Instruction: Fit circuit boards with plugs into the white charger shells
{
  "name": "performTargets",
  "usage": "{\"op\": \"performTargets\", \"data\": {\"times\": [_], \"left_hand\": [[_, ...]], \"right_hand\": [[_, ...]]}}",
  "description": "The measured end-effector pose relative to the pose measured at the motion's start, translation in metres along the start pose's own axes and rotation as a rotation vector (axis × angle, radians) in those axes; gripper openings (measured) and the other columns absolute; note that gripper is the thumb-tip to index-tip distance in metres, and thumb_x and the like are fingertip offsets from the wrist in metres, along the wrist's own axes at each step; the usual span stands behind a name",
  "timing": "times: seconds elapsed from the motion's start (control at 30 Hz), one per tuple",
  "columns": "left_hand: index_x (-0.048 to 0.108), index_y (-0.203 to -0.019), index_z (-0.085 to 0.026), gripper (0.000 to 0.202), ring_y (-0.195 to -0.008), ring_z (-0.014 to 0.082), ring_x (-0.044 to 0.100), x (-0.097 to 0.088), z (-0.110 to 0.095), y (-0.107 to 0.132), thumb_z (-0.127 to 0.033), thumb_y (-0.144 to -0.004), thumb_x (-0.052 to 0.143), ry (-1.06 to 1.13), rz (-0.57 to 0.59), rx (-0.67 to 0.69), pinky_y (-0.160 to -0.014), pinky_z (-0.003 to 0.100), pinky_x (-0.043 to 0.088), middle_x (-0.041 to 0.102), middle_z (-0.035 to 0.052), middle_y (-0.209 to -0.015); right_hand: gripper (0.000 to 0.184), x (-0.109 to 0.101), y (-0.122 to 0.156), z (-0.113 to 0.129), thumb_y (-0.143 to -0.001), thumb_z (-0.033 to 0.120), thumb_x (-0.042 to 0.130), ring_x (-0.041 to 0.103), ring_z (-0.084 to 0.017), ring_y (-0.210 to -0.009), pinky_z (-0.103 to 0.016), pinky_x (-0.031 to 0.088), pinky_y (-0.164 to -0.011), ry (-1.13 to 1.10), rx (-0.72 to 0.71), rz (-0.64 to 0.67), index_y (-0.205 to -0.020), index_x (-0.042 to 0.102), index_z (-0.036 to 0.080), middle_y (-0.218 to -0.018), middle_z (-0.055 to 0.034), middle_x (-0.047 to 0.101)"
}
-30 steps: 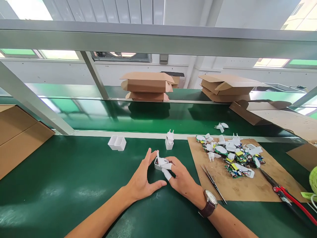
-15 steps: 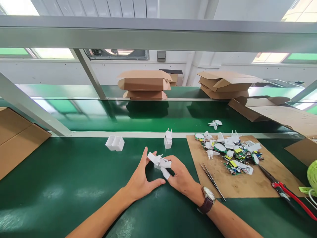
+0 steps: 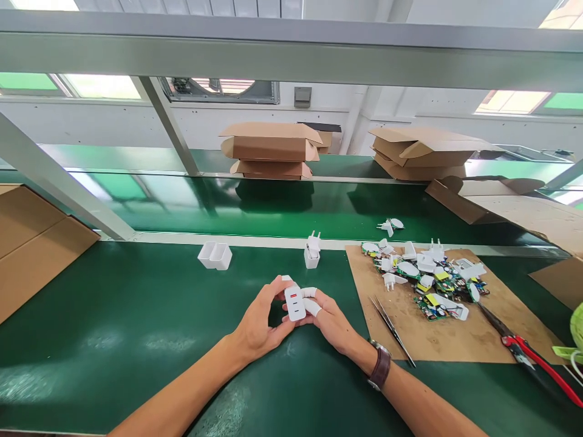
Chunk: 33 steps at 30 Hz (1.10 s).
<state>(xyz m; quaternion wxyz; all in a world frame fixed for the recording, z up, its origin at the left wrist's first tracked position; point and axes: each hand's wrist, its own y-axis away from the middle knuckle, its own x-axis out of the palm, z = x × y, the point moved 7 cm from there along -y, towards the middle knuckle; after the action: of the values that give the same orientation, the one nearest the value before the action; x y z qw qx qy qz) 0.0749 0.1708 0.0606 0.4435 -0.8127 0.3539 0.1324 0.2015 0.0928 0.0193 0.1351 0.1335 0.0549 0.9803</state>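
Note:
Between my two hands is a white wall charger point(image 3: 295, 303), its port face with one red port turned up toward me. My left hand point(image 3: 260, 315) is closed around its left side, thumb below and fingers behind. From the right, my right hand point(image 3: 331, 318) grips the charger with finger and thumb; white covers wrap those fingertips. Behind the hands stands a white charger housing point(image 3: 312, 260) with a pronged plug piece sticking out of its top. Farther left are two empty white housings point(image 3: 215, 255) side by side.
On a brown board point(image 3: 387, 340) lie a heap of circuit boards and white plug parts point(image 3: 423, 270), tweezers point(image 3: 392, 331) and red-handled cutters point(image 3: 519, 346). Another plug piece point(image 3: 390, 226) rests on the green belt behind. Cardboard boxes point(image 3: 273, 149) stand farther back; cardboard point(image 3: 45, 249) lies left.
My hands have turned the charger so its port face shows instead of its side. The left hand, spread open before, has closed on it. The view has shifted slightly.

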Motion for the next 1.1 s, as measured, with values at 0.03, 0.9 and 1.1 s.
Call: {"op": "performTargets", "data": {"times": [0.03, 0.9, 1.1], "left_hand": [[0.025, -0.158, -0.027, 0.077, -0.102, 0.0230, 0.071, 0.000, 0.000, 0.000, -0.025, -0.093, 0.067, 0.007, -0.001, -0.003, -0.090, 0.041, 0.062, 0.067, 0.0119, -0.124], [0.042, -0.144, -0.022, 0.076, -0.105, 0.0263, 0.072, -0.019, 0.080, -0.026, -0.041, -0.078, 0.075, -0.107, -0.052, -0.532, -0.097, 0.045, 0.056, 0.069, 0.0097, -0.125], [0.041, -0.144, -0.022, 0.074, -0.102, 0.0242, 0.072, -0.009, 0.061, -0.050, -0.033, -0.078, 0.072, -0.123, 0.052, -0.383, -0.094, 0.042, 0.056, 0.069, 0.0081, -0.120]], "right_hand": [[0.022, 0.000, 0.000, 0.000, -0.093, 0.040, 0.059, 0.075, -0.025, -0.096, -0.046, 0.063, -0.088, -0.001, 0.000, 0.004, -0.107, 0.066, 0.024, -0.102, -0.0047, 0.074], [0.032, -0.009, -0.008, 0.017, -0.091, 0.049, 0.066, 0.073, -0.023, -0.099, -0.048, 0.058, -0.096, 0.163, -0.319, -0.214, -0.111, 0.066, 0.025, -0.108, -0.0077, 0.075], [0.041, -0.019, -0.009, 0.026, -0.084, 0.042, 0.072, 0.066, -0.024, -0.108, -0.045, 0.055, -0.096, 0.283, -0.426, -0.367, -0.118, 0.062, 0.023, -0.119, -0.0106, 0.068]]}}
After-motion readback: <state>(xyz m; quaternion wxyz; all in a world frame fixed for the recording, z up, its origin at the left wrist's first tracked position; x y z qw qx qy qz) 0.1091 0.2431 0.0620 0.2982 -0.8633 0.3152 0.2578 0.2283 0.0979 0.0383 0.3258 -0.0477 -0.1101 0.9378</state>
